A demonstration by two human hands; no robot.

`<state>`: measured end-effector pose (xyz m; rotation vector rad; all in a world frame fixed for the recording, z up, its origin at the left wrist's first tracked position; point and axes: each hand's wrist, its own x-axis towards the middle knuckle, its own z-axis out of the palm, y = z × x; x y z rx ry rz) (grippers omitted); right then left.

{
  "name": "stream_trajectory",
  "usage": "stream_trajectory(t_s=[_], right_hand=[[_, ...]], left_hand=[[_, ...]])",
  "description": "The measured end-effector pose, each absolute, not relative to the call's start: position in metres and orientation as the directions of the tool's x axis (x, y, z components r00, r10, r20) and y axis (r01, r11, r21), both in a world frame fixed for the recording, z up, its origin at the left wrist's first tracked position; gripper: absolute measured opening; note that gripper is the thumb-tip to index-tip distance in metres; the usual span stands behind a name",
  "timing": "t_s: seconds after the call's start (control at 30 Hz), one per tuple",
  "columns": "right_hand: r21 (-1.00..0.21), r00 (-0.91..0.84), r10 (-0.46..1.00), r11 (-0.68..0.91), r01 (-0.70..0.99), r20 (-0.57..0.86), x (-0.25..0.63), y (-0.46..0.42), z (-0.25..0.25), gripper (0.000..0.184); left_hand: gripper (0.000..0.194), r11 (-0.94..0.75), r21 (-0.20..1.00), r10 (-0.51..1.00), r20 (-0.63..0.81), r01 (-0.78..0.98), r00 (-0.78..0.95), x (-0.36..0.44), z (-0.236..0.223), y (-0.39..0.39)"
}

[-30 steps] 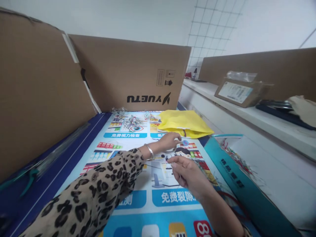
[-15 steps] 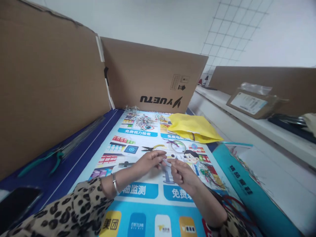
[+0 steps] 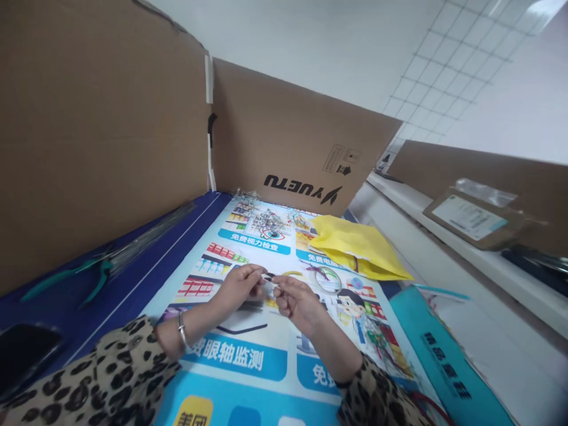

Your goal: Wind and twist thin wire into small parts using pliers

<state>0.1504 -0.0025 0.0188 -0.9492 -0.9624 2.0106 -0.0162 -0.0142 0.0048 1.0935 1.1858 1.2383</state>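
My left hand (image 3: 242, 290), with a silver bangle at the wrist, is closed in a pinch above the printed sheet (image 3: 242, 355). My right hand (image 3: 297, 302) faces it, thumb and finger pressed together too. The fingertips nearly meet over a small thin piece, too small and blurred to name. Just beyond them lies a tool with a yellow handle (image 3: 293, 273), partly hidden by the hands. To the right of it rests a clear ring (image 3: 339, 283) with thin coloured wires (image 3: 319, 272) at its edge.
A yellow bag (image 3: 361, 245) and a heap of small wiry pieces (image 3: 268, 223) lie at the back. Teal-handled pliers (image 3: 57, 281) are at left, near a dark flat object (image 3: 26, 355). At right stands a teal box (image 3: 426, 343). Cardboard walls (image 3: 284, 130) close off the back and left.
The view has turned and tilted. Both hands have shifted left in the picture, still pinched close together. The pale strip seen between them earlier is now hard to make out.
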Motion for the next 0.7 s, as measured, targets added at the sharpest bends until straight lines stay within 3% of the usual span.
stream_trajectory(t_s=[0.2, 0.37, 0.47, 0.7], right_hand=[[-0.906, -0.431, 0.888, -0.305, -0.295, -0.159, 0.141, -0.001, 0.006, 0.031], [-0.998, -0.393, 0.917, -0.067, 0.015, -0.067, 0.142, -0.005, -0.001, 0.027], [-0.996, -0.322, 0.947, 0.038, 0.084, 0.009, 0.142, -0.007, -0.001, 0.028], [-0.993, -0.239, 0.969, -0.082, -0.09, -0.058, 0.143, -0.003, -0.007, 0.039]], left_hand=[[0.02, 0.028, 0.999, 0.994, -0.03, -0.021, -0.104, -0.026, 0.003, -0.011], [0.02, 0.129, 0.991, 0.989, -0.131, -0.034, -0.066, -0.023, 0.007, -0.013], [0.021, 0.144, 0.988, 0.988, -0.146, -0.059, -0.045, -0.023, 0.008, -0.014], [0.023, 0.088, 0.991, 0.993, -0.08, -0.101, 0.083, -0.025, 0.005, -0.015]])
